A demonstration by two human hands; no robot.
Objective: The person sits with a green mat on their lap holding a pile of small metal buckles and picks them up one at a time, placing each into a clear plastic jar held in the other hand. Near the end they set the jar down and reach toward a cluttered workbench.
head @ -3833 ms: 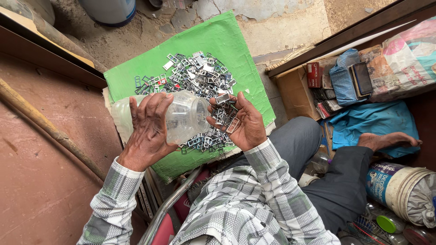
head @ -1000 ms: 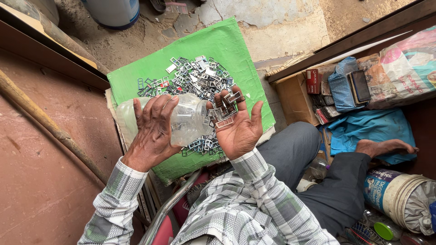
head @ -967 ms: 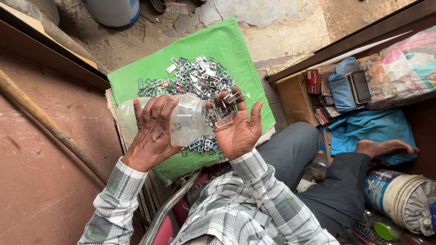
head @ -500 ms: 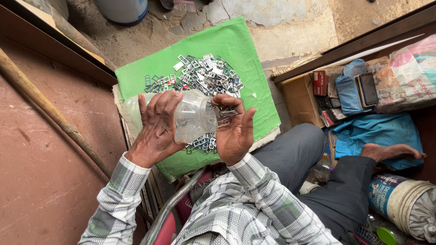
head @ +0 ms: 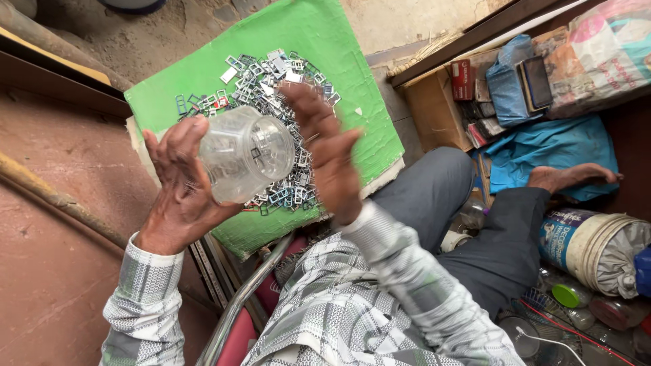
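My left hand (head: 180, 186) grips a clear plastic jar (head: 245, 154), tipped on its side with its mouth toward the right, above a green sheet (head: 346, 61). My right hand (head: 325, 149) is blurred, flat and open, just to the right of the jar's mouth, with nothing in it. A heap of several small rectangular metal frames (head: 278, 88) lies on the green sheet under both hands.
A cardboard box (head: 434, 108) with small packs, a blue cloth bag (head: 508, 81) and a phone stands at the right. A blue cloth (head: 542, 156), my bare foot (head: 569, 177), a white bucket (head: 597, 244) and bottles lie at lower right. A brown wall fills the left.
My right hand, cupped at the jar's mouth with metal pieces, has pulled away and opened flat. The camera has moved closer. My left hand still holds the jar.
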